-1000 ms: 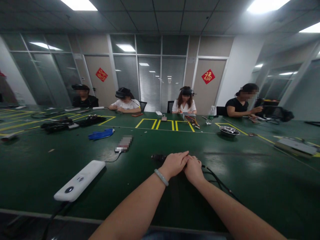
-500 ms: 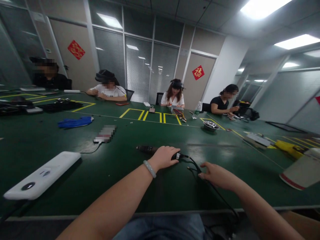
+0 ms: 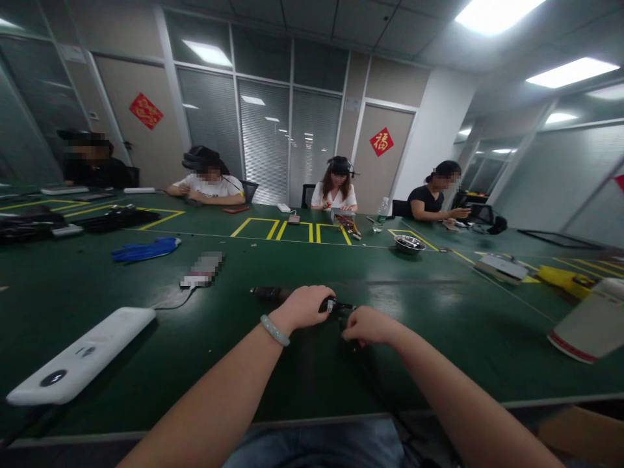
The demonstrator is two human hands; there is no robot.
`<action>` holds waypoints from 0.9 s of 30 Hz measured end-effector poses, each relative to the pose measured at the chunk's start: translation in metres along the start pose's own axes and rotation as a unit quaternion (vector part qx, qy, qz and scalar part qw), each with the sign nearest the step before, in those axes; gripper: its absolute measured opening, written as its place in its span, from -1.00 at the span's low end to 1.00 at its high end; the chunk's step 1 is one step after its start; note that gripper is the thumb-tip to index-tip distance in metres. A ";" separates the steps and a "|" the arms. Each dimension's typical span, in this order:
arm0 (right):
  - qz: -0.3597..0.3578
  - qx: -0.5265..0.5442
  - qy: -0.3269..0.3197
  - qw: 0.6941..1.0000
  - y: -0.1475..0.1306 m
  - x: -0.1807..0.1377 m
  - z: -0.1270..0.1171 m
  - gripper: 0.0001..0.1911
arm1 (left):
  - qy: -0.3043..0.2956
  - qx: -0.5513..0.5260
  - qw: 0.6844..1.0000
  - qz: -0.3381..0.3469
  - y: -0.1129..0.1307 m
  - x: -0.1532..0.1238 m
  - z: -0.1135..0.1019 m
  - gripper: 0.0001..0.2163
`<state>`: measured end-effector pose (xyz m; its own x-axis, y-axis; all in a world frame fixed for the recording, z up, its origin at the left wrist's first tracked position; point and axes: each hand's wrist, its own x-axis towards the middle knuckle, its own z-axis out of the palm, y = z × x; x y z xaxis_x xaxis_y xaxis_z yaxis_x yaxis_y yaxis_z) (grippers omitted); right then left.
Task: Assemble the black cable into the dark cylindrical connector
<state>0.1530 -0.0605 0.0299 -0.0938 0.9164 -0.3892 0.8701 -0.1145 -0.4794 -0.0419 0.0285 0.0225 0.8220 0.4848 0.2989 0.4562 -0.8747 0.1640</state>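
Note:
My left hand (image 3: 305,305) lies closed over a black rod-shaped tool (image 3: 271,294) that rests on the green table (image 3: 146,312), its dark end sticking out to the left. A pale bracelet sits on that wrist. My right hand (image 3: 368,326) is just right of it, fingers curled in a pinch at the tool's black cable (image 3: 344,307), which runs back toward me along the table.
A white power bank (image 3: 80,363) lies at the front left, a blue glove (image 3: 141,249) further back, a metal bowl (image 3: 409,244) mid-table, and a white paper cup (image 3: 589,322) lies on its side at right. Several people sit along the far edge.
My hands first parted, the right one swinging out to the right over the cable, then it came back beside the left hand. The view turned to the right.

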 end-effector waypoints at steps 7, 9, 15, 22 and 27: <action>-0.090 0.196 0.025 0.976 0.027 0.004 -0.021 -0.68 | 0.028 0.040 0.999 0.007 0.025 0.015 0.018 -0.76; -0.099 0.238 0.060 0.964 0.034 0.007 -0.018 -0.68 | 0.029 0.053 0.998 -0.007 0.029 0.020 0.024 -0.81; -0.030 0.189 0.276 0.942 0.047 0.017 -0.007 -0.77 | 0.038 0.066 0.997 -0.027 0.033 0.029 0.033 -0.87; -0.059 0.006 0.352 0.934 0.047 0.010 -0.004 -0.86 | 0.059 0.041 0.997 0.002 0.032 0.025 0.033 -0.88; -0.082 -0.037 0.341 0.936 0.043 0.009 0.000 -0.85 | 0.069 0.020 0.997 0.013 0.028 0.024 0.034 -0.88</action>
<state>0.1896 -0.0573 0.0057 0.0794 0.9541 0.2887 0.9048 0.0526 -0.4226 0.0020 0.0154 0.0017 0.7798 0.4554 0.4295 0.4517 -0.8844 0.1174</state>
